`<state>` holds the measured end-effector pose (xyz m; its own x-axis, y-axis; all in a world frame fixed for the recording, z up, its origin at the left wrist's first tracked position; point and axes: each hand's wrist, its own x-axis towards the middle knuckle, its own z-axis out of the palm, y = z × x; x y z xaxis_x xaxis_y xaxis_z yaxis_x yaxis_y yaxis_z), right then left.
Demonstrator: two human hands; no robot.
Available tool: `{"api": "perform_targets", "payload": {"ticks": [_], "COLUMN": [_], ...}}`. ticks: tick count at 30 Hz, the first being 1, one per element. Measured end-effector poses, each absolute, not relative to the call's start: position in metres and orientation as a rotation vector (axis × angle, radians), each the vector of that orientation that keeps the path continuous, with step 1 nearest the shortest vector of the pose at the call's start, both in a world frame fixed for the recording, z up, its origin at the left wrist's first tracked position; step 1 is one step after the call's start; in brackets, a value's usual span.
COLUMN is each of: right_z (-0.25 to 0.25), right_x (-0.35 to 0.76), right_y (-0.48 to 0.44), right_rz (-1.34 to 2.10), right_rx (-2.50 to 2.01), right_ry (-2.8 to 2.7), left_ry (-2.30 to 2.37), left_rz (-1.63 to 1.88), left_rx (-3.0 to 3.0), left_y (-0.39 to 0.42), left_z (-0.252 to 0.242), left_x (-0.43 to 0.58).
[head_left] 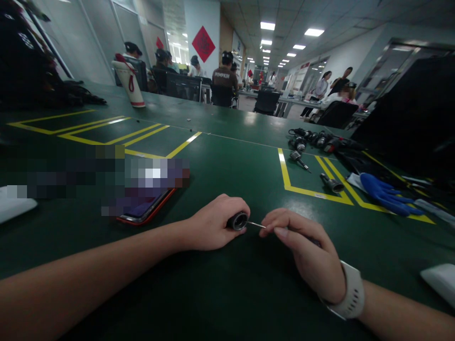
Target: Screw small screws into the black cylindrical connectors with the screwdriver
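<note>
Holding a dark hollow cylinder (239, 221) over the green tabletop (227, 293), open end exposed, the left hand's grip (220, 225) is curled snugly around it. Right hand's grip (302, 241), nearly closed, has a thin metal rod (255, 224) between thumb and fingers, its far end at the cylinder's mouth; contact cannot be told. Phone (147, 215) lies beyond the left forearm; blue glove (386, 194) far right, near a loose metal fitting (331, 183).

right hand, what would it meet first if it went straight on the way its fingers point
The right hand would probably meet the dark hollow cylinder gripped in the left hand first, though depth is hard to judge.
</note>
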<state>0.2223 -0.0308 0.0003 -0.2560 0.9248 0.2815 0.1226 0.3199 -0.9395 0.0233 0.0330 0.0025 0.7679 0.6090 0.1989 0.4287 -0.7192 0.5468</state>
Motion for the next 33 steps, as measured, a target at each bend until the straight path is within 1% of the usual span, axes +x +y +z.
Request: {"api": "perform_targets", "payload": {"ticks": [3, 7, 10, 16, 25, 33], "right_z": [-0.0011, 0.0014, 0.0011, -0.0028, 0.0011, 0.0014], "right_x": [0.2225, 0.2196, 0.2194, 0.2216, 0.2193, 0.2185], "right_y": [-0.0233, -0.0189, -0.0209, -0.0280, -0.0222, -0.0242], "right_rz": [1.235, 1.350, 1.336, 1.213, 1.362, 1.358], "right_rx": [-0.989, -0.986, -0.967, -0.952, -0.919, -0.867], "right_ry": [-1.449, -1.305, -1.308, -1.514, -1.406, -1.369], "left_ry": [0.818, 0.804, 0.778, 0.795, 0.753, 0.753], "left_rz": [0.524, 0.575, 0.612, 0.616, 0.692, 0.700], "left_rx": [2.448, 2.412, 2.392, 2.398, 2.282, 2.242], "left_y": [0.0335, 0.0349, 0.0355, 0.0357, 0.0344, 0.0347], "left_z": [0.0034, 0.0031, 0.0016, -0.0006, 0.0015, 0.0008], "left_x": [0.0235, 0.0242, 0.0242, 0.0240, 0.0234, 0.0225]}}
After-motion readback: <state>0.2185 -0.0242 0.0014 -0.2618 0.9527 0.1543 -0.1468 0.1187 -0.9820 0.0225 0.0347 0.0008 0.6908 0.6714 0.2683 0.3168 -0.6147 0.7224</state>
